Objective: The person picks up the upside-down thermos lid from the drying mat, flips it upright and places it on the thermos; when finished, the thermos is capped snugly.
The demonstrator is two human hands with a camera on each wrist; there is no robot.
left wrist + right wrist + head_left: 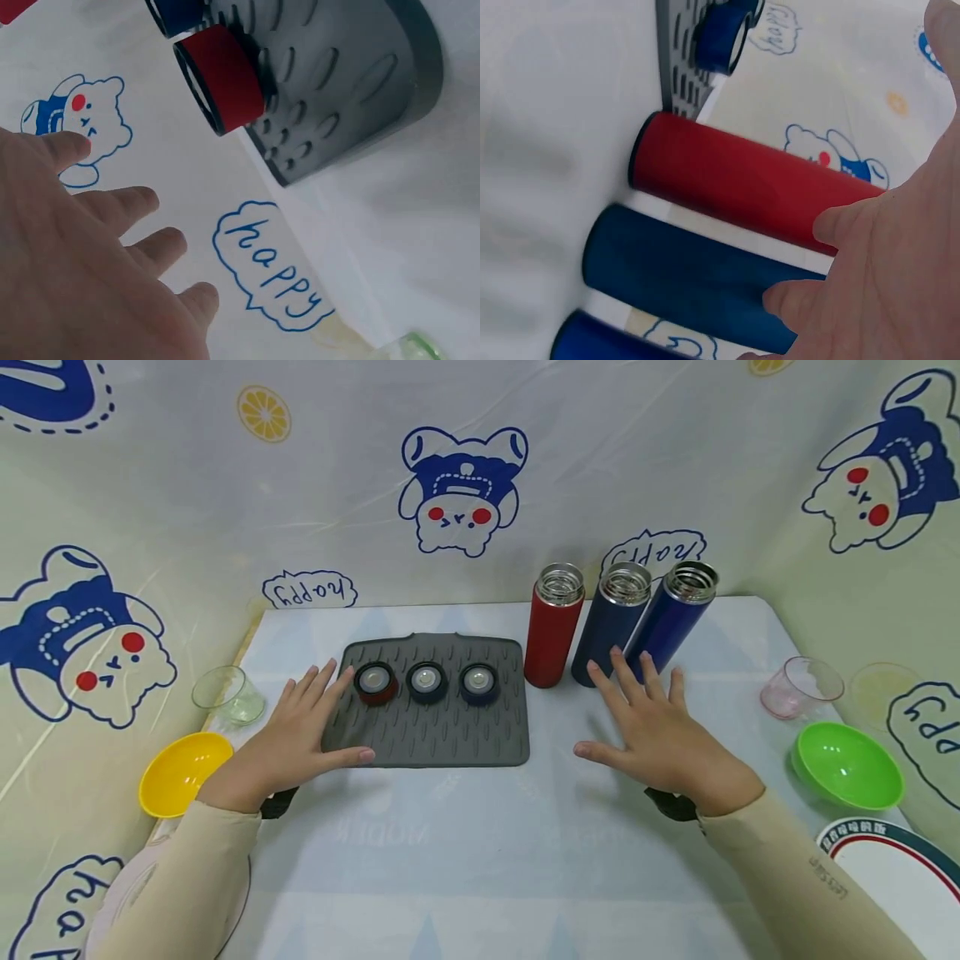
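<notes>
My left hand (296,735) hovers with spread fingers at the left edge of a grey ribbed mat (427,739), holding nothing. Three lids lie in a row on that mat: a red one (376,683), a dark teal-blue one (427,682) and a dark blue one (479,683). To the mat's right stand three flasks without lids: a red flask (551,635), a dark teal-blue flask (606,631) and a blue flask (675,618). In front of the flasks my right hand (660,735) is spread and holds nothing. The right wrist view shows the red flask (742,176) beyond its fingers.
At the left are a greenish glass (236,697), a yellow bowl (180,777) and a partly hidden plate. On the right stand a pink glass (798,689), a green bowl (847,767) and a white plate (900,893) with a dark rim. Behind the table hangs a printed cloth.
</notes>
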